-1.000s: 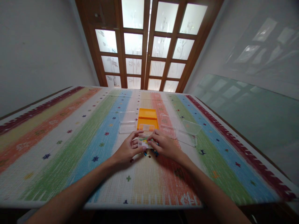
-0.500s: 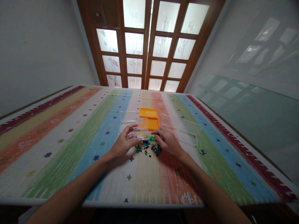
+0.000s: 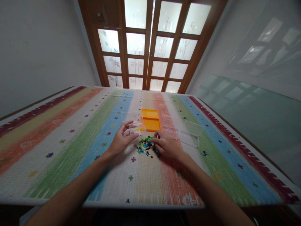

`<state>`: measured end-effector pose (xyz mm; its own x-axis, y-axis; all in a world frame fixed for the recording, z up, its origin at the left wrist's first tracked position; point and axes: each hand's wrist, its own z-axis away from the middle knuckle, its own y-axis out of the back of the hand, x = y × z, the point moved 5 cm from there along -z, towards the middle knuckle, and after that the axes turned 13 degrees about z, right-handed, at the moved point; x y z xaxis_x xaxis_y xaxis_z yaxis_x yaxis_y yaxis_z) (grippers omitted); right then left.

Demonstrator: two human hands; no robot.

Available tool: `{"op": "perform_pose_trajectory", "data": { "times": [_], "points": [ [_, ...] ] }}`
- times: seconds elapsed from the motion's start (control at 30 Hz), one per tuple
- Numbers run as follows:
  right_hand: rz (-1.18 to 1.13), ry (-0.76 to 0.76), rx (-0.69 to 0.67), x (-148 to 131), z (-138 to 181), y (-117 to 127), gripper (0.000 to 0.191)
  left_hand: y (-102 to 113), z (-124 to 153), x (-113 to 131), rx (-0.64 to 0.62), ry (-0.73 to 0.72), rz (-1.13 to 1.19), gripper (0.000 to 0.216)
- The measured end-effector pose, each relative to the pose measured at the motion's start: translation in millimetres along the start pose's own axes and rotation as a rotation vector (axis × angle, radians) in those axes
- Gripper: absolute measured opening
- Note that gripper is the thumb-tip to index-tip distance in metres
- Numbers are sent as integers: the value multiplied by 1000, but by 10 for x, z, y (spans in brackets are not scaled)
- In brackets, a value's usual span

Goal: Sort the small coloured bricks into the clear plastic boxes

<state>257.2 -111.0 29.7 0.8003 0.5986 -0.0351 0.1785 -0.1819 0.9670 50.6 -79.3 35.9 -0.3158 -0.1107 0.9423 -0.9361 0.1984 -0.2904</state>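
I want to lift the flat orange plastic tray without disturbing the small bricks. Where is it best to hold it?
Probably take the flat orange plastic tray by its far rim, coming from the door side. That edge looks free, while the pile of small coloured bricks and both hands crowd its near edge.

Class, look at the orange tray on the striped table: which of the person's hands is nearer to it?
Left. The left hand holds a small clear box right beside the orange tray, at its near left corner. The right hand rests at the pile of small pieces, nearer the person than the tray.
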Motion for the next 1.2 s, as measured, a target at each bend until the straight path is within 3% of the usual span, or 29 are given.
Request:
{"op": "perform_pose_trajectory", "data": {
  "times": [0.3, 0.5, 0.7, 0.87, 1.03, 1.2],
  "points": [
    [32, -9, -68, -8, -21, 2, 26, 10, 1, -24, -11, 4, -15, 60],
    [44, -69, -64, 119, -3, -8, 39, 9, 3, -34, -1, 7, -24, 60],
    [25, -69, -171, 161, 6, -17, 28, 15, 0, -38, -4, 21, -28, 60],
    [13, -78, -184, 169, 22, 5, 39, 22, -11, -49, -4, 26, -29, 61],
    [-10, -69, -200, 196, 19, 4, 32, 17, -12, -52, -8, 18, -18, 61],
    [-57, -71, -222, 200, -16, 7, 46, 9, -9, -60, -11, 25, -10, 60]
  ]
}}
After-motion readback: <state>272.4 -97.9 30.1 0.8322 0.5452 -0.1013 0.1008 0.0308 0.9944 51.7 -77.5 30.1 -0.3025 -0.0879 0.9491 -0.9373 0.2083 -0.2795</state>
